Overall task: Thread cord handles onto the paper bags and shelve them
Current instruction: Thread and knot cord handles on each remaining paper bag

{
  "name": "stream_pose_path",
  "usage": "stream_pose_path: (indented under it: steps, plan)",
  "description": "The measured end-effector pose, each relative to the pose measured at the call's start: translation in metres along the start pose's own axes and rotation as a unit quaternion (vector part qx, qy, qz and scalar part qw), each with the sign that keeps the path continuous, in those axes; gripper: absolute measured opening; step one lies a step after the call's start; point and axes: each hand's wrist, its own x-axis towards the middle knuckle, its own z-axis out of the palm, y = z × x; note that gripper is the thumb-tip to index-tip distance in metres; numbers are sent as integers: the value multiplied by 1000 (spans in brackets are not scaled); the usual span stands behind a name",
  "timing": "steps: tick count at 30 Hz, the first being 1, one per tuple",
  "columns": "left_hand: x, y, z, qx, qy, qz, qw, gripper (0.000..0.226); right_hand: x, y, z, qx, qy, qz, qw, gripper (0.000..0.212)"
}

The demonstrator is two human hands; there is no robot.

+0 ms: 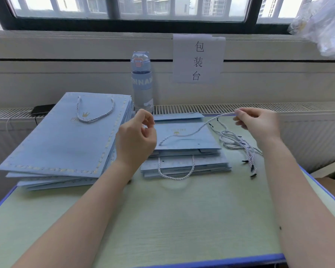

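A small stack of flat light-blue paper bags (184,151) lies at the table's middle. My right hand (259,122) pinches one end of a white twisted cord (199,130) above the table; the cord runs down and left to the top bag. My left hand (137,138) hovers beside that bag's left edge with fingers curled; I cannot tell whether it holds anything. A bag lower in the stack shows a threaded cord handle (174,171). Loose cords (238,144) with black tips lie to the right of the stack.
A larger stack of blue bags (62,144), its top one with a handle, sits at the left. A water bottle (142,82) stands behind, by the radiator grille. A phone (41,109) lies at the far left. A paper sign (198,59) hangs on the wall.
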Motion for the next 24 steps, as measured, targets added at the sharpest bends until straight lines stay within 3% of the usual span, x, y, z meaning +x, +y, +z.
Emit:
stream_pose_path:
  steps: [4,6,8,10,17,24]
  plan:
    - [-7,6,7,-9,-75,38,996,14,-16,-18,21,52,-148,20,987,14]
    - [-13,12,13,-32,-189,53,980,20,-21,-21,31,79,-211,37,973,20]
    - [-19,12,21,12,-306,54,950,32,-26,-21,38,88,-271,44,958,23]
    - [-22,8,26,66,-338,83,935,38,-30,-20,43,43,-303,14,952,21]
    - [-14,6,21,132,-354,101,920,40,-32,-14,46,-1,-237,-17,971,4]
    - [-10,8,10,77,-398,142,903,24,-29,-11,47,-25,-244,12,969,24]
